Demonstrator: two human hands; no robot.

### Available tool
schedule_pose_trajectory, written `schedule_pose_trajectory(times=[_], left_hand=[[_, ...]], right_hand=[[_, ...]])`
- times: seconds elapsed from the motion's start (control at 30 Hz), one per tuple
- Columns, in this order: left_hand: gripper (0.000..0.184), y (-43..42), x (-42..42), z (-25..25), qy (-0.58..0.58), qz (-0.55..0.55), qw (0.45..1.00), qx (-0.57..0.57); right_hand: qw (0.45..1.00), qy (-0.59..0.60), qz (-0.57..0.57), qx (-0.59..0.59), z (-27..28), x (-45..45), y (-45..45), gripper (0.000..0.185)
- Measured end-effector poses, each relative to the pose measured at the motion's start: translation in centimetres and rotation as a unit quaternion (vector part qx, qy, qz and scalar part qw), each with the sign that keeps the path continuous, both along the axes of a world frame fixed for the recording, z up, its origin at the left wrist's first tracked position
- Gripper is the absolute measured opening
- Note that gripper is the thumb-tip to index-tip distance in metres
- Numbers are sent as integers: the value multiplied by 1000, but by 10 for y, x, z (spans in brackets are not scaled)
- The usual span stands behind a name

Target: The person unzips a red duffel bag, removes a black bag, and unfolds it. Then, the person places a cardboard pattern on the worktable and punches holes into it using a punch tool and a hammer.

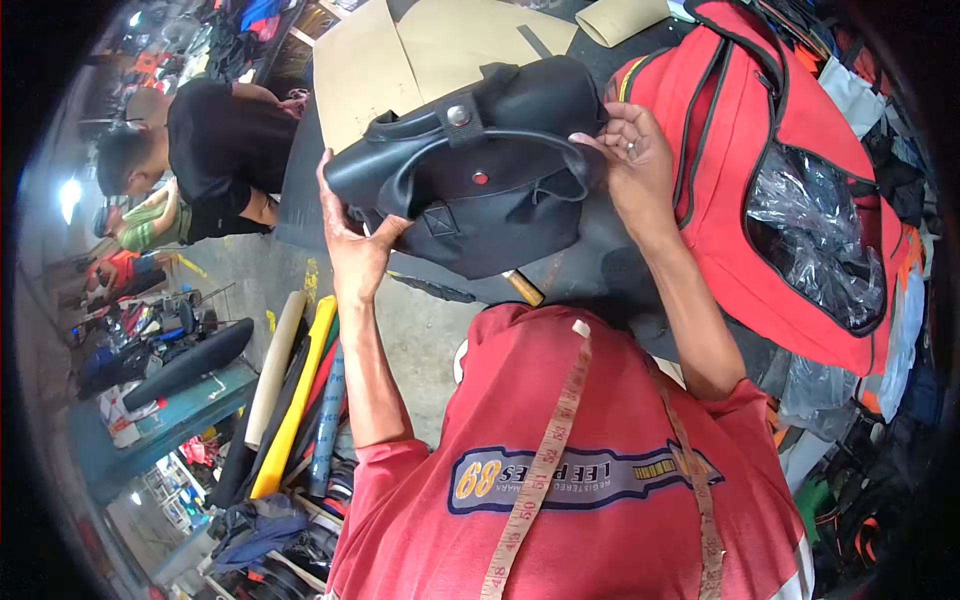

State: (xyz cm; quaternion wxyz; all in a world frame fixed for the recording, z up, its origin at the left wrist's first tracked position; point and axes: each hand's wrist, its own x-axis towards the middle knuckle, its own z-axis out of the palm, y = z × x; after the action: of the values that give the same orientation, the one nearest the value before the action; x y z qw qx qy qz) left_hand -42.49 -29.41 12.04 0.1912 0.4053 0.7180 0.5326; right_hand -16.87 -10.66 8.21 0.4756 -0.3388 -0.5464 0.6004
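Note:
A black bag [510,235] with handles, a strap with a silver snap and a small red stud on its front is held up over the worktable. My left hand [357,250] grips its left side, the thumb over the front and the fingers running up along the edge. At the upper right corner, my right hand [635,165] pinches the bag's edge between thumb and fingers. A ring shows on that hand. The bag hides part of the fingertips. Below the bag, a short wooden handle [524,288] sticks out.
Brown card sheets [375,60] lie behind the bag on the dark table [305,205]. A large red bag [720,180] with plastic inside stands at right. Rolls of material [292,400] lean at lower left. A person in black [225,135] works at left. A tape measure [540,460] hangs over my shirt.

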Motion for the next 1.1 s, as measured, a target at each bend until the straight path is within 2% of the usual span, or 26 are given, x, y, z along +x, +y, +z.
schedule_pose_trajectory(times=[0.07, 0.1, 0.17, 0.23, 0.3, 0.33, 0.37, 0.43, 0.47, 0.5, 0.57, 0.63, 0.67, 0.73, 0.77, 0.83, 0.87, 0.93, 0.97, 1.0, 1.07, 1.1], left_hand=[[133, -6, -5, 30, 25, -63, 997, -45], [139, -12, -12, 40, -11, -71, 997, -14], [139, -11, -14, 91, 120, -91, 988, 19], [130, 7, 1, 132, 291, -182, 939, -33], [109, 40, 29, 138, 338, -190, 919, -66], [98, 55, 38, 139, 355, -208, 904, -118], [81, 68, 42, 135, 415, -231, 874, -101], [59, 94, 43, 139, 399, -261, 854, -209], [40, 102, 28, 141, 379, -282, 870, -140], [32, 113, 7, 162, 365, -285, 870, -169], [34, 115, -8, 203, 208, -272, 908, -242], [38, 119, -32, 212, 182, -278, 917, -220], [40, 120, -37, 214, 114, -315, 925, -179], [37, 119, -41, 219, 102, -296, 934, -173], [43, 114, -33, 220, 98, -266, 943, -175], [49, 115, -38, 208, 91, -286, 932, -204], [44, 113, -33, 201, 96, -283, 935, -190], [37, 113, -17, 193, 157, -286, 917, -232], [32, 114, -9, 187, 109, -285, 918, -254], [32, 117, -9, 183, 90, -299, 899, -307], [33, 115, -10, 167, 49, -291, 919, -262], [33, 113, -13, 169, 82, -298, 916, -257]], right_hand=[[999, -42, 11, 13, 5, 2, 4, 41], [999, -33, 13, 18, 1, 3, 4, 37], [1000, -16, 10, 12, 3, 2, 2, 36], [1000, 12, 8, 7, 4, 1, -1, 33], [1000, 12, 18, -5, 3, 2, 0, 33], [1000, 22, 16, -14, 3, 2, 0, 34], [999, 26, 20, -12, 2, 3, 2, 34], [999, 20, 30, -20, -4, 6, 5, 39], [999, 25, 28, -19, 0, 6, 3, 39], [1000, 13, 20, -18, 6, 6, 3, 40], [1000, 22, 20, -6, 14, 8, 1, 42], [999, 22, 26, 13, 11, 9, 6, 46], [999, 13, 19, 24, 10, 8, 7, 50], [999, -1, 29, 43, 15, 2, 12, 64], [999, 3, 28, 44, 16, -4, 14, 64], [997, 51, 47, 23, 14, -20, 21, 70], [996, 44, 72, 27, 21, -24, 21, 76], [994, 28, 83, 59, 18, -50, 17, 80], [986, 56, 157, 21, 21, -56, 10, 85], [983, -18, 174, 50, 17, -55, 8, 75], [984, 44, 175, 1, 25, -56, 0, 77], [978, 122, 164, -45, 21, -59, -1, 78]])
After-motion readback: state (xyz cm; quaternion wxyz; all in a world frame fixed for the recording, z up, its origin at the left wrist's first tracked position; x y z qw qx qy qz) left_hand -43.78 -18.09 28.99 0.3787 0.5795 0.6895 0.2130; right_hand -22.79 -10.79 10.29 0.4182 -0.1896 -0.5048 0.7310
